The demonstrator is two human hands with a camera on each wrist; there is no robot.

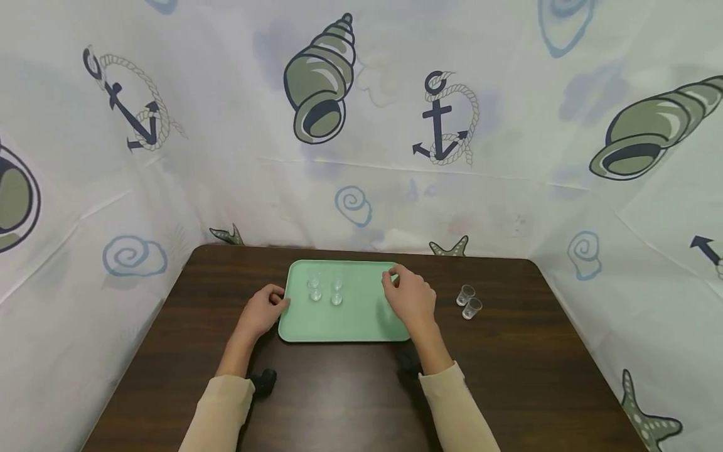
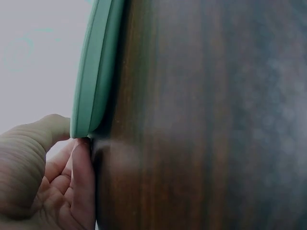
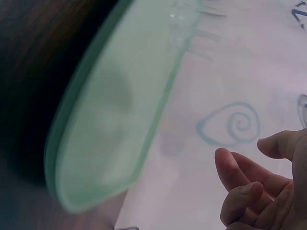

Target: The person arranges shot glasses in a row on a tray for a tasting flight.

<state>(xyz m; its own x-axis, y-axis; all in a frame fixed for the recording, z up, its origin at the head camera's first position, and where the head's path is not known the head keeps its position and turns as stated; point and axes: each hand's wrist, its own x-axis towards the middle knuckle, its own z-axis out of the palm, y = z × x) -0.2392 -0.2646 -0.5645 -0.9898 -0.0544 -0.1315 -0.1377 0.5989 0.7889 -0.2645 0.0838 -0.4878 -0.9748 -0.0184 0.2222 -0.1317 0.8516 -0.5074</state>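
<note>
A mint-green tray (image 1: 361, 326) lies on the dark wooden table. Several small clear shot glasses (image 1: 336, 298) stand grouped on its left half. At the tray's left edge, my left hand (image 1: 264, 311) holds the rim. The left wrist view shows that thumb against the tray's rim (image 2: 91, 96), with the curled fingers just below its corner. My right hand (image 1: 411, 295) hovers over the tray's right end, fingers loosely bent and nothing between them. In the right wrist view, a gap separates its thumb from its fingertips (image 3: 225, 160).
Two more clear shot glasses (image 1: 472, 307) stand close together on the table (image 1: 508, 351), right of the tray. A pale cloth (image 1: 390, 207) printed with shells and anchors rises behind the table and along both sides.
</note>
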